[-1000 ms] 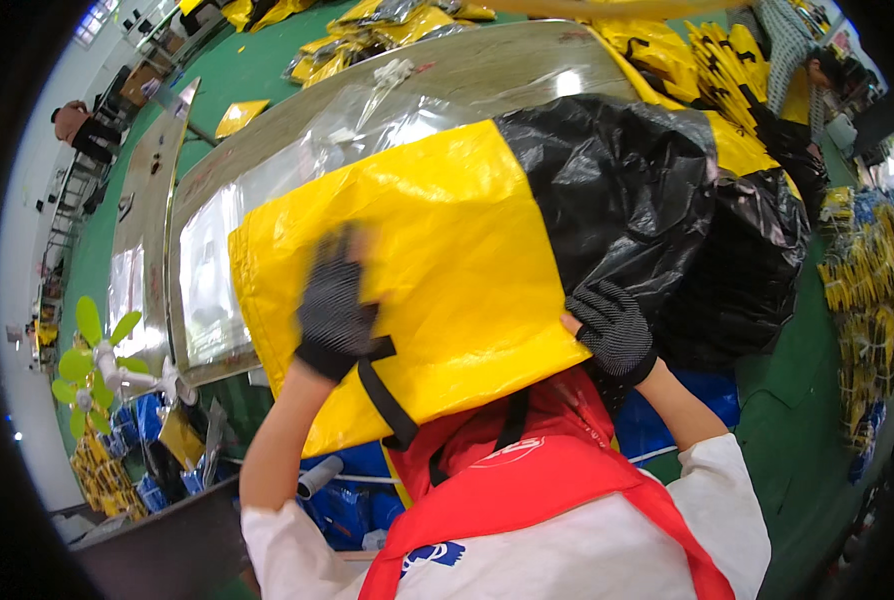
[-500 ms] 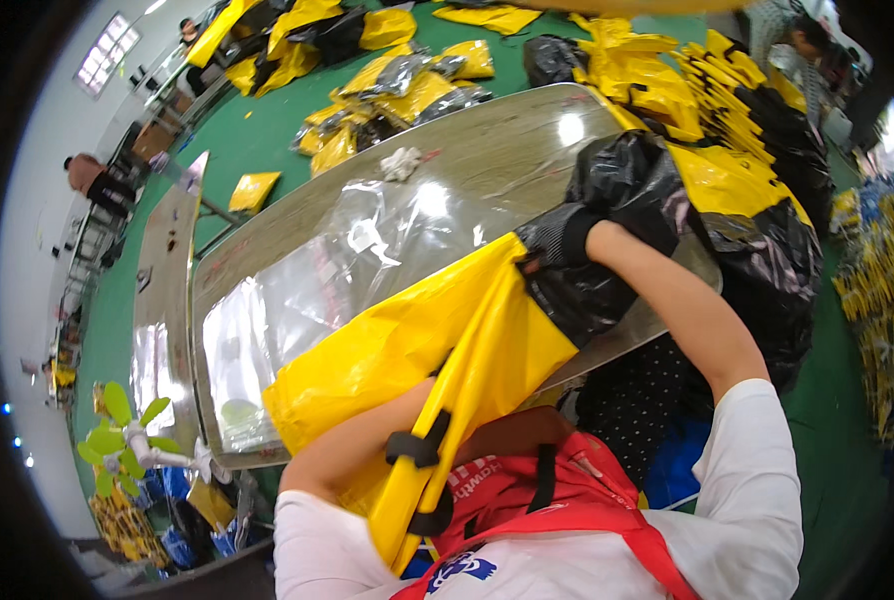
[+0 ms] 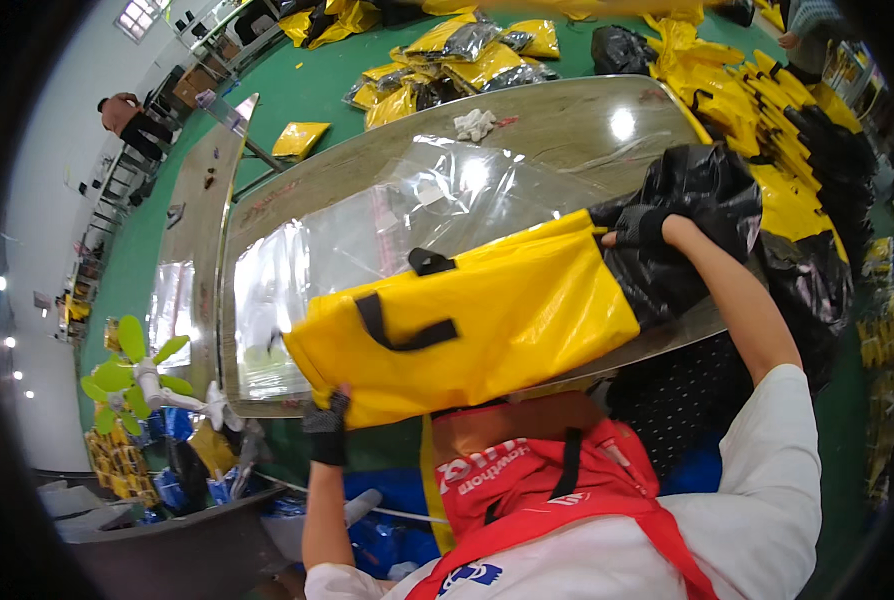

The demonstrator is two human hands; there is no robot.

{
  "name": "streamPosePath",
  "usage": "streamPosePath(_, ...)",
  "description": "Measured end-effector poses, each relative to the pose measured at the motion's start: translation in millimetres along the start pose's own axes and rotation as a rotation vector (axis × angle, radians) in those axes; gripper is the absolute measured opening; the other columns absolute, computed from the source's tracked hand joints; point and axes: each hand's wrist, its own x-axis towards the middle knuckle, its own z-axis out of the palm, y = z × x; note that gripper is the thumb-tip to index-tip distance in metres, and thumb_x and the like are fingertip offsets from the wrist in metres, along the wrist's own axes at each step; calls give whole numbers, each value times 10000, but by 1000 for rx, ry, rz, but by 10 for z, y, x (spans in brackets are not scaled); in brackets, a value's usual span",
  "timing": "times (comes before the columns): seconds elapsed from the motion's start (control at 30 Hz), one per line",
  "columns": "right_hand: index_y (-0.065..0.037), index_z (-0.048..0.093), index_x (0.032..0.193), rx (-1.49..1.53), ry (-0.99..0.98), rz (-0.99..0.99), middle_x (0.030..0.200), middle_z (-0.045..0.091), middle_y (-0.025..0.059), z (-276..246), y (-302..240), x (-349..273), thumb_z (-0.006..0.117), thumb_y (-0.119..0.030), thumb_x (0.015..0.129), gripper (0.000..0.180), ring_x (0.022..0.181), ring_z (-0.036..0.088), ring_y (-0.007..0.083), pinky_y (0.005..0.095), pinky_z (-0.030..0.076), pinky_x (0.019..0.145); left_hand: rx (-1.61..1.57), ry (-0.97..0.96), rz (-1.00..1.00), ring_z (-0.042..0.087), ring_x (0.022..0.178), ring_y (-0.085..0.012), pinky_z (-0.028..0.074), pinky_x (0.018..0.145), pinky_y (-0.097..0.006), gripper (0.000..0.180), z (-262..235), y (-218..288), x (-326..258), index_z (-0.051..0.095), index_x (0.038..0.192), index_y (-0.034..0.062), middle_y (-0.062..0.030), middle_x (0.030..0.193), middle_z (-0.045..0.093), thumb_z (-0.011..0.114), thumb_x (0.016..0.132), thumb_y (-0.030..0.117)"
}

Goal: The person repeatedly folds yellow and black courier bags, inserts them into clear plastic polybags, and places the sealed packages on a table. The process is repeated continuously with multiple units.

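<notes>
A large yellow bag with black strap handles lies across the near side of the table, and its black end points right. My left hand, in a dark fingerless glove, is closed on the near corner of the bag's yellow left end. On the right, my gloved right hand is closed on the far edge, where the yellow meets the crumpled black part. Clear plastic bags lie flat on the table just beyond the yellow bag.
The wood-look table carries a crumpled white scrap. Yellow and black bags are heaped beyond it and at its right. Packed yellow bags lie on the green floor. A green-bladed fan stands at the left; a person works farther off.
My left arm has come out from under the yellow bag, and the left hand now grips its left end. The bag is spread flatter, with its handles on top. The view has shifted.
</notes>
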Motion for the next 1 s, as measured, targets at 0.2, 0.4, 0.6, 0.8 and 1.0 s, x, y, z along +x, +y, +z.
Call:
streamPosePath(0.2,-88,511,1245,-75,55,-39,1179,574,171,204,-577,-327,564,-473,828,570,1089,540,314,350,403,936,776,309,73,527,1024,-405,415,885,-455,519,243,-324,267,460,1276,48,-234,1110,576,572,849,321)
streamPosePath(0.4,-61,597,1129,-307,139,244,1111,602,184,189,-781,-519,532,-570,796,612,1072,550,299,381,399,933,494,-393,1187,381,1228,-392,184,1060,-550,601,1614,2053,-220,457,1276,75,-179,1308,454,573,789,408)
streamPosePath(0.6,-60,478,1259,-864,347,-181,1367,355,213,-535,-505,-1973,649,-710,495,1018,1295,277,380,519,144,1065,565,-337,995,206,1318,-434,26,1062,-606,781,1969,1710,-161,378,1336,75,-228,1417,276,604,711,486)
streamPosePath(0.8,-141,639,1075,-501,367,-106,1101,607,126,-276,223,-1850,534,-578,772,542,1056,550,315,388,392,939,584,-375,960,168,1339,-414,-9,1070,-601,805,1976,1751,-158,356,1351,100,-184,1435,273,643,698,473)
streamPosePath(1.0,-24,665,893,-149,163,273,938,643,192,-52,708,-1284,482,-538,845,548,907,605,344,377,445,840,643,-286,851,155,1343,-416,-9,1086,-563,825,2011,1740,-163,307,1378,77,-204,1440,250,638,708,429)
